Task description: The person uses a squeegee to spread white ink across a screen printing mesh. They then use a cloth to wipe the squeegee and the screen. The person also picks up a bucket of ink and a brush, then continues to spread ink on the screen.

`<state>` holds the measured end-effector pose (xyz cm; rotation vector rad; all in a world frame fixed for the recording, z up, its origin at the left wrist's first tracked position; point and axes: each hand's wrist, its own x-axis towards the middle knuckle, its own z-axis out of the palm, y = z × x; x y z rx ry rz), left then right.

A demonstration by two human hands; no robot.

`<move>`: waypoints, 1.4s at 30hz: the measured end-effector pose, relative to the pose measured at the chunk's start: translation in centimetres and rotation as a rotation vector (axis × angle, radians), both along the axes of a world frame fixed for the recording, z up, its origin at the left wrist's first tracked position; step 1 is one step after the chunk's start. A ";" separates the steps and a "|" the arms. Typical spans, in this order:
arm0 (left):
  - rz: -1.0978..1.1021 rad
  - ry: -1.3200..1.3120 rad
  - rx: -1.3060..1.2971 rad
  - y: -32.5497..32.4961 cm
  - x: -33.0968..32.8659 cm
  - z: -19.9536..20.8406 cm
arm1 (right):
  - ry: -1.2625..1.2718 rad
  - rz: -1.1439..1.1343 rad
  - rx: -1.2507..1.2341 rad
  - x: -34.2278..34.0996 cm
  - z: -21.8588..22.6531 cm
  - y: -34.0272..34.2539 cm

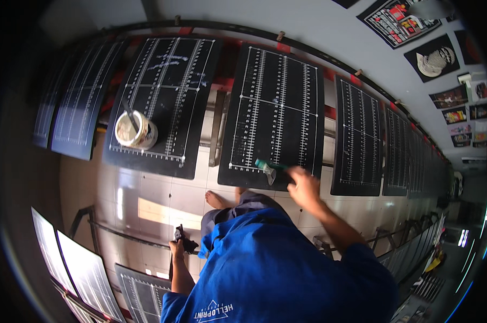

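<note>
My right hand (305, 188) is closed around the handle of a green tool with a pale, partly see-through end (269, 171); its exact kind is unclear. The tool's head is over the near edge of a black board (300, 140) printed with white rulers and grid lines. Down at my left side, my left hand (176, 247) grips a dark, crumpled thing (187, 241), perhaps a cloth. On the neighbouring board (165, 116) to the left stands a white tub (146, 135), with a dark-handled stick or spatula leaning in it. Whitish smears mark that board's far half.
More ruled black boards (357, 134) line a dark metal rail (233, 33) on both sides. Behind me to the left stand further boards (85, 269) and a metal frame (130, 232). Posters (432, 58) hang on the wall at right. My bare feet (215, 199) are on the tiled floor.
</note>
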<state>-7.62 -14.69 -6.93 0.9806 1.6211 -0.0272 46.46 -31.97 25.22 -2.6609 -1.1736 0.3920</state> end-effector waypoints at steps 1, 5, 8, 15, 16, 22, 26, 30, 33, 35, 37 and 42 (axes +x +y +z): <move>0.001 0.090 0.018 0.6 -0.9 -1.0 | 0.024 -0.122 0.004 3.0 0.6 1.5; 0.031 0.038 0.243 3.3 0.0 -0.6 | -0.201 -0.370 0.018 17.7 -0.9 6.8; -0.073 0.041 0.321 5.9 1.2 3.9 | -0.403 -0.381 0.198 27.3 -4.2 10.2; -0.067 0.116 0.150 6.4 -1.8 7.0 | -0.505 0.027 0.087 6.7 -8.6 16.7; -0.072 0.131 0.114 5.8 -2.2 7.0 | -0.197 0.125 0.038 3.3 -6.8 15.8; -0.047 0.245 0.080 2.1 -1.5 6.8 | -0.125 -0.230 0.024 16.1 -1.2 14.5; -0.052 0.278 0.083 2.0 -1.6 7.7 | -0.276 -0.579 -0.019 31.8 -2.2 13.4; -0.048 0.297 0.083 2.0 -2.4 8.0 | -0.395 -0.434 -0.038 37.9 -5.2 13.4; -0.047 0.301 0.072 2.0 -2.3 7.6 | -0.413 -0.349 -0.070 31.3 -6.4 14.0; -0.037 0.291 0.068 2.1 -2.1 6.4 | -0.454 -0.220 -0.030 21.7 -7.1 12.4; -0.057 0.270 0.071 3.5 -1.0 5.4 | -0.303 -0.129 -0.007 10.7 -6.1 8.8; -0.059 0.211 0.123 5.2 0.6 3.0 | 0.220 -0.054 -0.150 4.4 0.2 6.8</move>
